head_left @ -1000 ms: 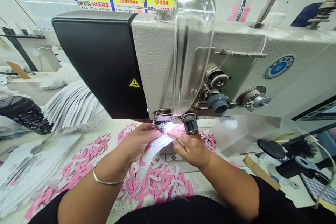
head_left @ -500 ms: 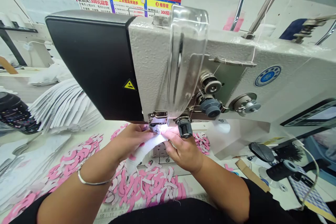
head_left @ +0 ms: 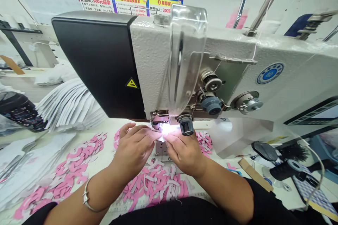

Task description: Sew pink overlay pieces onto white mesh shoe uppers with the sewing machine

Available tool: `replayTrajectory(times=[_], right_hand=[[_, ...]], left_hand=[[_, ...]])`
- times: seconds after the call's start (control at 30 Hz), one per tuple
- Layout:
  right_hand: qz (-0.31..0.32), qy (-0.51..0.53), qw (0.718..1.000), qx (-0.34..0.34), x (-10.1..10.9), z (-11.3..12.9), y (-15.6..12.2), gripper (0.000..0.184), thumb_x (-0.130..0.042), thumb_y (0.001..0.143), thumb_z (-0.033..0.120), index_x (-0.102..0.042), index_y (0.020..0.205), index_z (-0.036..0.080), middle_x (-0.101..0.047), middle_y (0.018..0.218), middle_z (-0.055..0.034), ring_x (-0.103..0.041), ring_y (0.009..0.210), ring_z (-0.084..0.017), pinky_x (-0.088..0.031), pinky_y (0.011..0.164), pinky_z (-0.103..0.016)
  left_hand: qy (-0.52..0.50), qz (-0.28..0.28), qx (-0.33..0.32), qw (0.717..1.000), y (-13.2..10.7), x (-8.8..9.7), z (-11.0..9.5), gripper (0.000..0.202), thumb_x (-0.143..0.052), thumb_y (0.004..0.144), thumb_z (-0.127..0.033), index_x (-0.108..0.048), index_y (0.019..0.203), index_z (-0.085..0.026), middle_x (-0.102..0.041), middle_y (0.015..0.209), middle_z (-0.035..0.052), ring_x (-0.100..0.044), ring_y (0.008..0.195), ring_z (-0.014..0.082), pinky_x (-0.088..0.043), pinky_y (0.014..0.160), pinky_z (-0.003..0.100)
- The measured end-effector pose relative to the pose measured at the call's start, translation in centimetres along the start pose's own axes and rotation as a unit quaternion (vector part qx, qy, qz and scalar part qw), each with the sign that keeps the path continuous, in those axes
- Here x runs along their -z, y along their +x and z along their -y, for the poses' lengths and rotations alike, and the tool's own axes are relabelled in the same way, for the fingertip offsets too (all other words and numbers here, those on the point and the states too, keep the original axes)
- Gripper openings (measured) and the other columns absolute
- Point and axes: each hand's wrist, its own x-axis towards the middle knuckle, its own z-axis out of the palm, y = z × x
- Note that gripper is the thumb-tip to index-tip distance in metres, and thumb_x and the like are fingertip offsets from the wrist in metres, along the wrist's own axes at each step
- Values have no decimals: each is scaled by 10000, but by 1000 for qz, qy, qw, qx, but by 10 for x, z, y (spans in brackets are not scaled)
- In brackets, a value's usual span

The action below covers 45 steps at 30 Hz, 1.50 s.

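My left hand (head_left: 134,147) and my right hand (head_left: 185,151) meet at the fingertips just in front of the metal presser foot (head_left: 160,119) of a grey industrial sewing machine (head_left: 169,59). Whatever lies between the fingertips is hidden, and bright lamp light washes out that spot. The white mesh strip does not show now. Below my hands, the steel throat plate (head_left: 161,147) is visible. Pink-and-white foam cutouts (head_left: 155,184) lie heaped under my wrists, and a silver bangle (head_left: 87,197) circles my left wrist.
A stack of white fabric pieces (head_left: 71,105) fans out left of the machine, beside more pink cutouts (head_left: 76,161). Another small pink pile (head_left: 204,142) lies right of the needle. A black handled device (head_left: 285,161) and a cardboard strip (head_left: 255,174) sit at right.
My hands have drawn together at the presser foot. The white mesh strip that lay between them no longer shows, and the throat plate has come into view.
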Motion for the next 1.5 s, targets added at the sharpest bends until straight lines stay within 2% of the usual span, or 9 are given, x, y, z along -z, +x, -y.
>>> replayTrajectory(times=[0.13,0.3,0.43,0.7,1.0,1.27,1.5], right_hand=[[14,3,1000,21,5,1,-1,277,-632,891,161,-618,1166,189,-708,955,-36,-638,895,-190,-444,897,-386],[-1,-25,1000,19,5,-7,0,194,-649,894,218,-629,1086,211,-708,947,-28,-630,937,-206,-394,960,-405],[26,-32,999,-7,5,-13,2,195,-635,902,262,-641,1093,221,-694,1054,-69,-614,988,-237,-418,943,-426],[38,54,998,-2,12,-16,11,224,-577,919,201,-647,1131,208,-695,1130,-77,-624,1027,-222,-489,941,-415],[34,18,999,-7,13,-11,11,166,-571,938,221,-680,1064,231,-701,1099,-68,-632,1042,-222,-508,919,-393],[82,-56,995,6,18,-1,7,208,-565,952,218,-653,1140,197,-713,994,-63,-627,1000,-235,-463,883,-392],[108,-47,993,11,25,-4,11,229,-561,932,214,-650,1142,209,-692,914,-49,-606,922,-227,-449,871,-389]], left_hand=[[-17,-10,2,1000,0,-2,4,282,-624,868,-42,-658,1036,-266,-748,956,-13,-662,995,209,-387,972,440],[-5,-7,7,1000,-3,-3,-7,314,-601,875,-52,-668,1077,-283,-717,945,12,-642,988,226,-379,1001,487],[3,1,33,999,-4,-2,-16,278,-629,854,-95,-672,1078,-254,-701,976,46,-627,1004,253,-375,1023,515],[27,-16,51,998,-4,-4,-24,275,-661,833,-121,-679,1075,-249,-726,993,37,-631,1019,271,-363,1036,518],[16,-25,64,998,-5,-3,-23,225,-667,854,-162,-699,1054,-260,-733,1004,28,-618,1053,280,-340,1031,522],[11,-28,59,998,-3,-1,-22,219,-661,848,-142,-701,1033,-253,-733,972,31,-618,1057,284,-333,1040,530],[15,-26,67,997,-2,2,-26,183,-663,849,-184,-691,1016,-253,-739,981,28,-632,1015,276,-338,994,519]])
